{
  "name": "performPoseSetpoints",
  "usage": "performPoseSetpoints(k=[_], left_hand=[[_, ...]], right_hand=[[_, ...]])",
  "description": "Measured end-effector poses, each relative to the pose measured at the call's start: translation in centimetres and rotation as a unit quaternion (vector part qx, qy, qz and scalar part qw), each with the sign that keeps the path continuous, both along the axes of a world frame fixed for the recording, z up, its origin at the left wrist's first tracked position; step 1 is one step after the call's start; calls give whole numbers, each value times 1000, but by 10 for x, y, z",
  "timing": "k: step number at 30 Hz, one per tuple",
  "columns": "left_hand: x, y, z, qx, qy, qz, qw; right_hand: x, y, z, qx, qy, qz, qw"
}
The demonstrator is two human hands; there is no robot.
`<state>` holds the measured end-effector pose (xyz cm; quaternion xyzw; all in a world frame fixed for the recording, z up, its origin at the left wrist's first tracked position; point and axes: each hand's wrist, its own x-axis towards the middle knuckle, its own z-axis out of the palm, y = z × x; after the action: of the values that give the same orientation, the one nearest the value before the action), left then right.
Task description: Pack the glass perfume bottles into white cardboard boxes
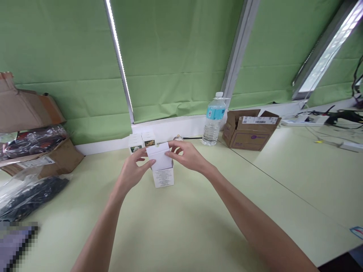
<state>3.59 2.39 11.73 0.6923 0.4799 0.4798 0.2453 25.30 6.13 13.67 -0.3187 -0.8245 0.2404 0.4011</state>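
A small white box (163,178) with printed text on its front stands on the pale green table. At its top is a white cardboard piece (161,158), raised above the printed face. My left hand (134,169) pinches the left edge of this piece between thumb and fingers. On the right edge, my right hand (187,154) grips it the same way. Whether the piece is a flap or an insert I cannot tell. Just behind my left hand stand two white boxes with pictures (149,139). A small round item (178,138) shows behind my right hand.
Back right of my hands are a clear water bottle (213,121) and an open brown carton (249,134). Cartons (56,156) and a plastic bag with dark contents (34,196) lie at the left. Cables and a power strip (304,120) are at the far right.
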Motion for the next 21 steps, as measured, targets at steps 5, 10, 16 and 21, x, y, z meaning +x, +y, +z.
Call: performPoseSetpoints(k=[5, 10, 16, 21], left_hand=[[-1, -3, 2, -9, 20, -17, 1000], [-3, -4, -2, -34, 72, 35, 996], [-2, -2, -4, -2, 106, -6, 994], [-3, 2, -11, -14, 179, -14, 984]], right_hand=[[-1, -5, 2, 29, -5, -23, 999], [5, -3, 2, 32, -55, -22, 998], [9, 1, -3, 30, -139, -26, 989], [9, -7, -5, 43, -208, -24, 977]])
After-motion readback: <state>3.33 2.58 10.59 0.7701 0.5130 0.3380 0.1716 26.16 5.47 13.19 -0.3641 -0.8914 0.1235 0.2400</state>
